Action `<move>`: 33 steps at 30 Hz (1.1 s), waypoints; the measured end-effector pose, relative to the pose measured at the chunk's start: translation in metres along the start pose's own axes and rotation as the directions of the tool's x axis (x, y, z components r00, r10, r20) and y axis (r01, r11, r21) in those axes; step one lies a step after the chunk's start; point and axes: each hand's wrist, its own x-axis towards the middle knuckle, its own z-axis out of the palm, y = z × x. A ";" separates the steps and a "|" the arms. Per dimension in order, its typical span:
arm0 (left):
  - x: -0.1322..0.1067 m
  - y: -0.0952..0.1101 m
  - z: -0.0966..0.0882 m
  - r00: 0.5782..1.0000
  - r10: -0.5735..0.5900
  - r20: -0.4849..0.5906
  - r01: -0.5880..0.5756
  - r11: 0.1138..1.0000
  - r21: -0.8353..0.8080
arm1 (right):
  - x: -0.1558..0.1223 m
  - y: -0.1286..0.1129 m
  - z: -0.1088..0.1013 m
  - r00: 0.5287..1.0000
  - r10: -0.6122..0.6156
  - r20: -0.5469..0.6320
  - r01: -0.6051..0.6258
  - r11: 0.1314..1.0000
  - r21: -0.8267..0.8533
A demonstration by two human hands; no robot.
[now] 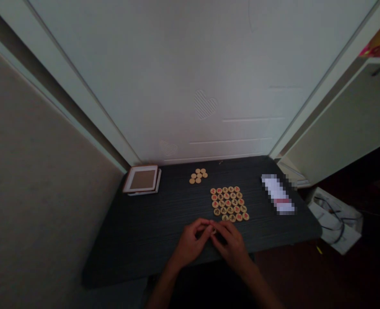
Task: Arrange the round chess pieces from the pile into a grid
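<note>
Desk (151, 223) of dark, wood-grained finish stood in a narrow alcove, its far edge against a pale wall bearing a faint heart motif, with a grey panel closing the left side and a white cabinet (347, 124) standing at the right. At the desk's far left corner lay a flat square box (141, 179) with a pale rim and brown centre. Near the far middle lay a small cluster of blank round pieces (198, 175), face down and touching one another. Just right of centre lay a square block of lettered round pieces (229, 203), packed in rows and marked in red or dark characters. A pale, blurred oblong object (278, 194) lay toward the right edge, well apart from the pieces. Below the desk on the right, a white bag holding dark cords (336, 219) rested on the floor. Both hands met over the desk's near edge, just in front of the block. The left hand (190, 242) was curled, its fingertips drawn together in a closed grip on a single round piece (213, 231), which was only partly visible between the two hands. The right hand (230, 242) was likewise curled, its fingers pinching the same piece from the other side. Both forearms rose from the lower edge of the frame and converged at that point.
</note>
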 end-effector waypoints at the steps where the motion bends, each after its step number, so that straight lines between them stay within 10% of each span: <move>1: 0.000 0.000 0.000 1.000 0.001 0.008 -0.001 1.000 -0.017 | 0.000 0.000 0.000 1.000 -0.003 -0.002 0.003 1.000 0.000; 33: -0.001 -0.012 -0.003 0.999 0.008 0.053 -0.004 0.997 -0.071 | 0.016 -0.011 -0.016 0.981 0.177 0.076 -0.190 0.954 0.231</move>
